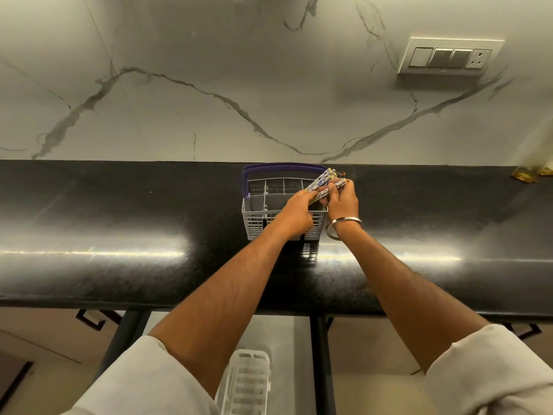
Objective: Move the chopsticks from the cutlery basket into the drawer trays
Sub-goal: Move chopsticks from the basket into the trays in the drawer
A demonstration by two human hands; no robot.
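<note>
Head view: left hand (pixel 294 212) and right hand (pixel 342 202) both clenched around chopsticks (pixel 324 182).

Both hands over the grey cutlery basket (pixel 284 211) with the purple handle, sitting on a glossy black countertop (pixel 119 235). Left hand (pixel 294 212) and right hand (pixel 342 202) both wrapped around a bunch of blue-and-white patterned chopsticks (pixel 324 182), tips angled up and to the right. Metal bangle (pixel 341 226) on the right wrist. White slotted tray (pixel 248 384) down below the counter edge. Marble wall behind, switch plate (pixel 449 56) upper right.
</note>
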